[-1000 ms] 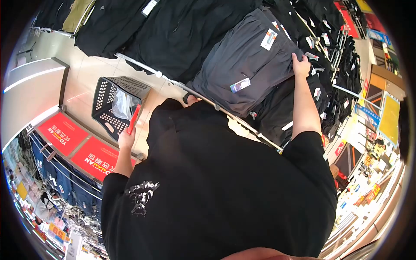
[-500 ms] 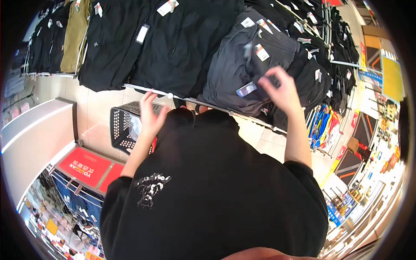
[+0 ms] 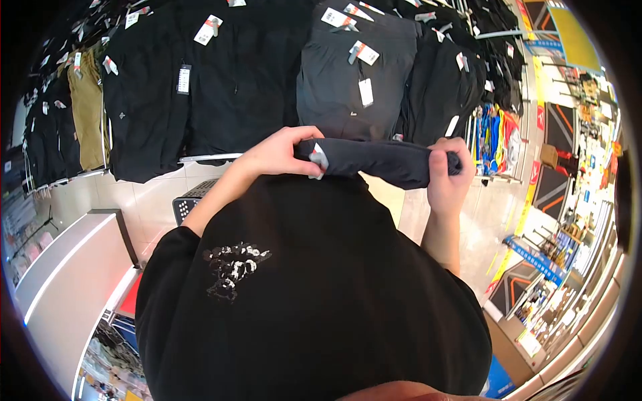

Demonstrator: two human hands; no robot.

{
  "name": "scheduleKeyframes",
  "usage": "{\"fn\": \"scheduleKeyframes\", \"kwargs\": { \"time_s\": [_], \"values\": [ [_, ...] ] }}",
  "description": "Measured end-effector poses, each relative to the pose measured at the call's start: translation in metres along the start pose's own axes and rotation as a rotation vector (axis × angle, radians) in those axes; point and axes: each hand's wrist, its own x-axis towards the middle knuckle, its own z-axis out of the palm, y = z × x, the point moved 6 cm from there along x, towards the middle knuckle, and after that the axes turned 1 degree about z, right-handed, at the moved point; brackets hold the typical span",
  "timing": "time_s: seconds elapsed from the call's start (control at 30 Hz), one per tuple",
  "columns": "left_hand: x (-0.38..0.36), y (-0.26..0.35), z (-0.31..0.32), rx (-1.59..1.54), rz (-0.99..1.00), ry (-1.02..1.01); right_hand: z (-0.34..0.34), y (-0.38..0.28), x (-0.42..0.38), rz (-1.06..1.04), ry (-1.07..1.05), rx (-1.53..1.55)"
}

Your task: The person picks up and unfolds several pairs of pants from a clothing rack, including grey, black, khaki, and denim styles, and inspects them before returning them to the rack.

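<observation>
My left hand (image 3: 284,152) and my right hand (image 3: 448,170) grip opposite ends of the waistband of dark navy-grey trousers (image 3: 378,160), held across in front of my chest. The thumbs press on the near side and the fingers go behind it. A white and red size tag (image 3: 319,158) sits at the left end, beside my left fingertips. Just beyond my hands hang grey trousers (image 3: 391,73) with white tags on the rack. How the held trousers fall below the band is hidden.
Black trousers (image 3: 244,93) and a khaki pair (image 3: 87,120) hang along the rack, with its rail (image 3: 210,158) at the near side. A dark shopping basket (image 3: 190,199) stands on the floor at left. Right are colourful garments (image 3: 495,137); a white partition (image 3: 73,274) stands left.
Both hands, apart and away from each other before, now hold the dark trousers' waistband between them. My view has shifted, and the grey trousers on the rack hang straighter.
</observation>
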Motion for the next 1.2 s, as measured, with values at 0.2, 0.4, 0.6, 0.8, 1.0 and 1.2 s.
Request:
{"fn": "scheduleKeyframes", "kwargs": {
  "time_s": [0.2, 0.4, 0.6, 0.8, 1.0, 1.2],
  "values": [
    [-0.003, -0.033, -0.005, -0.007, -0.231, -0.037, -0.024, 0.031, -0.004, 0.187, 0.383, 0.176],
    [-0.019, 0.046, -0.040, 0.404, -0.069, 0.008, -0.093, 0.038, -0.006, 0.125, 0.652, -0.393],
    [-0.016, 0.109, -0.009, 0.686, 0.274, -0.024, -0.083, 0.016, -0.019, -0.130, 0.545, -0.447],
    [-0.013, 0.121, 0.015, 0.713, 0.204, 0.028, -0.092, -0.013, -0.039, -0.339, 0.450, 0.029],
    [-0.004, 0.099, 0.033, 0.678, 0.149, -0.044, -0.089, -0.021, -0.041, -0.369, 0.438, 0.015],
    [-0.004, 0.118, -0.005, 0.593, 0.286, 0.210, -0.115, -0.030, -0.037, -0.377, 0.744, -0.294]
  ]
}}
